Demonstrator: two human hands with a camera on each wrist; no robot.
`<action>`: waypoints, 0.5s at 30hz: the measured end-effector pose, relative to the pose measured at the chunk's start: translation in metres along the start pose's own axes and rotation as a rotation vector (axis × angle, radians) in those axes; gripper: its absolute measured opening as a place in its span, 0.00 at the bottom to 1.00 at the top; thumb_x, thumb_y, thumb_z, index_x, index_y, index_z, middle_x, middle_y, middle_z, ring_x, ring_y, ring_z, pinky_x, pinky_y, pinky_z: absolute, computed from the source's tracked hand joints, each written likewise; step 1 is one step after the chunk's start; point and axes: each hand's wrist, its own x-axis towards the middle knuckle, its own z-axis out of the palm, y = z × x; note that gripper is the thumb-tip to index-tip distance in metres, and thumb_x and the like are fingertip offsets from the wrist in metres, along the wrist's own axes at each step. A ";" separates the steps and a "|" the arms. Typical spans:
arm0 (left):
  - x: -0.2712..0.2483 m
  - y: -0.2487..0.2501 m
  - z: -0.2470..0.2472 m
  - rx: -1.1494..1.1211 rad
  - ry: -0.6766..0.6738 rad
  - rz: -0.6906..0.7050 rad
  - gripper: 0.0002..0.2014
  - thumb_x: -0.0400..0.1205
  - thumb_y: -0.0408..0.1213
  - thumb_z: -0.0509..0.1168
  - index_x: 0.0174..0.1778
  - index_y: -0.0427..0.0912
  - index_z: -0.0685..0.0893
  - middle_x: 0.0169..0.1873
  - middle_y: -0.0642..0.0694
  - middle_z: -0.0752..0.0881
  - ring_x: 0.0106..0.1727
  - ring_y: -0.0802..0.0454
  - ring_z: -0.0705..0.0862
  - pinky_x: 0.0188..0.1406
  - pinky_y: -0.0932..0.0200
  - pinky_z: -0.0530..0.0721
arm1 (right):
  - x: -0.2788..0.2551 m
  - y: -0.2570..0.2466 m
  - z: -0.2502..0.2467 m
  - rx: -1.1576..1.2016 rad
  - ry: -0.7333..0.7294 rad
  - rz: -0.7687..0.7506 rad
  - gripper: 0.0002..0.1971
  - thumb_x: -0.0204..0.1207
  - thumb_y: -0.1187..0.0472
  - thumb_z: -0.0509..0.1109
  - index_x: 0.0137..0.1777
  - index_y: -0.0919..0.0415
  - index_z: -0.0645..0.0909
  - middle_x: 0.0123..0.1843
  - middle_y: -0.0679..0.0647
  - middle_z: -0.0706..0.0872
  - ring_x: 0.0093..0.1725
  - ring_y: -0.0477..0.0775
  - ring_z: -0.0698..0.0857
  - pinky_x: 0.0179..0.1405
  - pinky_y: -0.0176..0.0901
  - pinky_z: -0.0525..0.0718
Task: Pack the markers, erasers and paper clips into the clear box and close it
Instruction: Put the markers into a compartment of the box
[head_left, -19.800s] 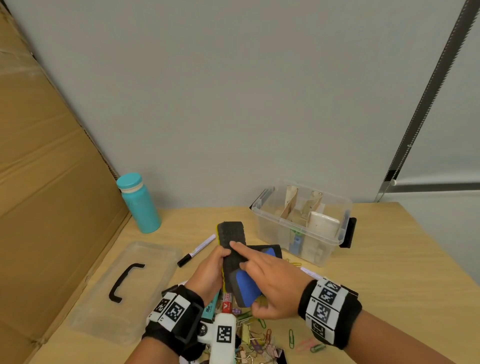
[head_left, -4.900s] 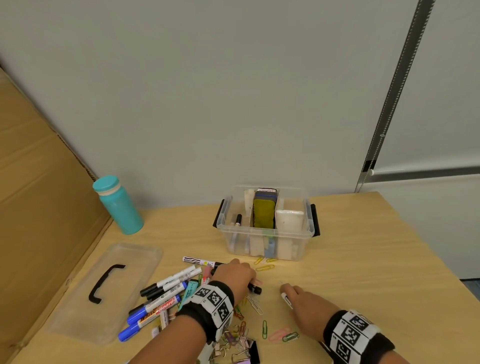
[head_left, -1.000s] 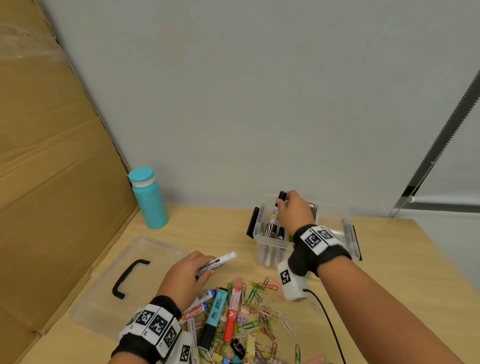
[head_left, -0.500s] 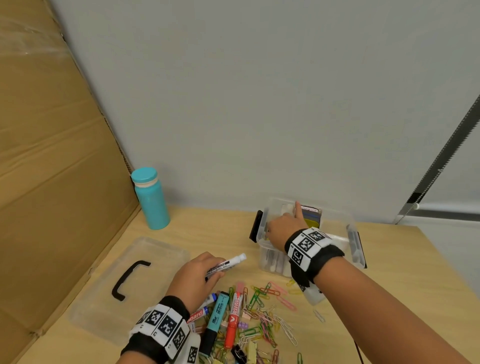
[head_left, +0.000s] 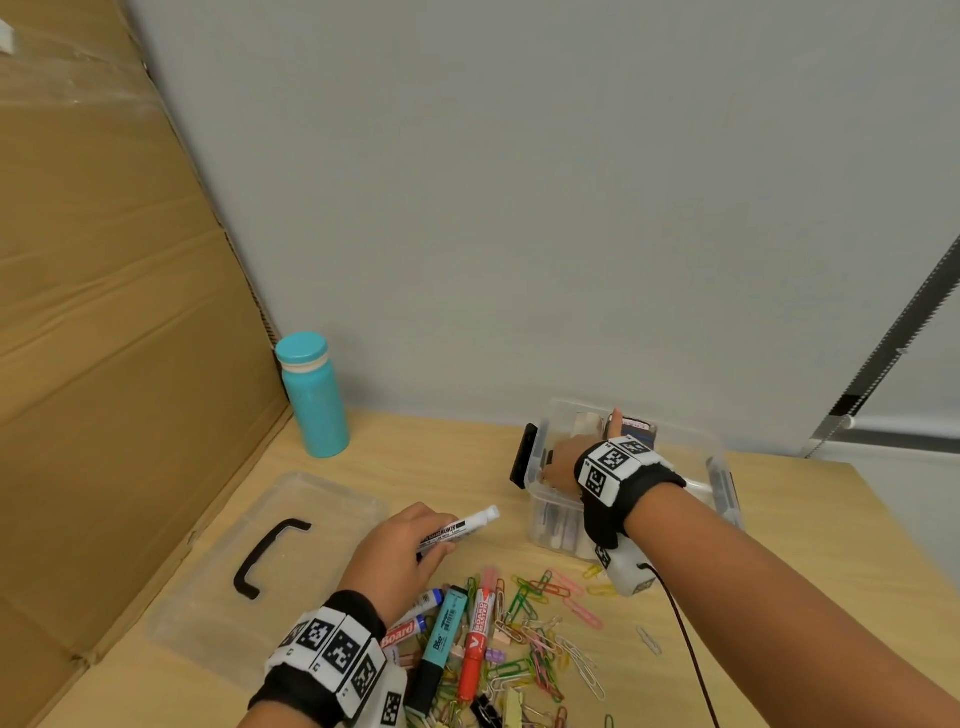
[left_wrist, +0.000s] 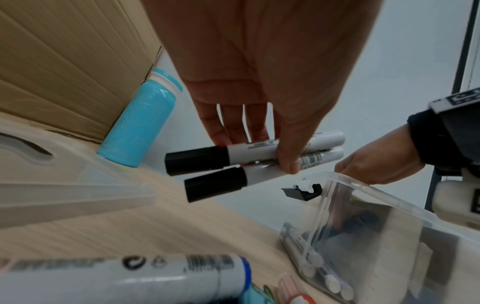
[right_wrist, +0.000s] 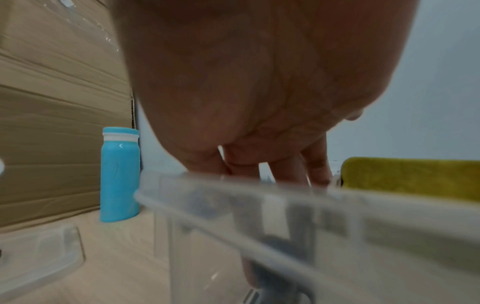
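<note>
The clear box (head_left: 719, 470) stands open at the back of the table. Several markers lie in its left compartment, and a yellow eraser (right_wrist: 410, 176) stands in the middle one. My right hand (head_left: 563, 462) reaches down into the left compartment with straight fingers (right_wrist: 317, 164); their tips are hidden among the markers. My left hand (head_left: 410, 545) hovers left of the box and grips two white markers with black caps (left_wrist: 233, 156). A teal marker (head_left: 441, 639), a red marker (head_left: 478, 636) and several coloured paper clips (head_left: 540, 644) lie on the table in front.
The box's clear lid (head_left: 332, 499) with a black handle lies flat at the left. A teal bottle (head_left: 314, 400) stands at the back left against a cardboard sheet (head_left: 104, 364). A black cable (head_left: 685, 649) trails from my right wrist across the table.
My right hand has gone down from above the box, where it held a marker, into the left compartment. My left hand keeps hold of its markers and has risen slightly.
</note>
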 end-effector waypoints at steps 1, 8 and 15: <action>0.000 0.000 0.000 0.000 0.001 0.001 0.13 0.82 0.43 0.64 0.62 0.57 0.83 0.47 0.61 0.81 0.45 0.63 0.80 0.48 0.64 0.82 | -0.002 0.001 -0.002 0.029 0.017 -0.002 0.25 0.80 0.38 0.53 0.64 0.52 0.79 0.68 0.50 0.81 0.78 0.58 0.68 0.72 0.79 0.28; -0.002 0.001 0.000 -0.003 -0.007 -0.001 0.13 0.82 0.42 0.64 0.61 0.58 0.83 0.47 0.60 0.81 0.45 0.63 0.80 0.47 0.65 0.81 | -0.023 0.015 -0.017 0.117 0.384 0.007 0.13 0.76 0.60 0.61 0.29 0.55 0.71 0.31 0.48 0.77 0.56 0.57 0.83 0.77 0.75 0.35; -0.002 0.004 -0.001 -0.005 -0.001 0.013 0.12 0.82 0.42 0.65 0.61 0.57 0.83 0.46 0.60 0.81 0.44 0.63 0.80 0.46 0.66 0.81 | -0.037 0.012 -0.006 0.023 0.414 -0.020 0.14 0.81 0.54 0.52 0.36 0.55 0.73 0.50 0.51 0.86 0.65 0.58 0.78 0.77 0.73 0.35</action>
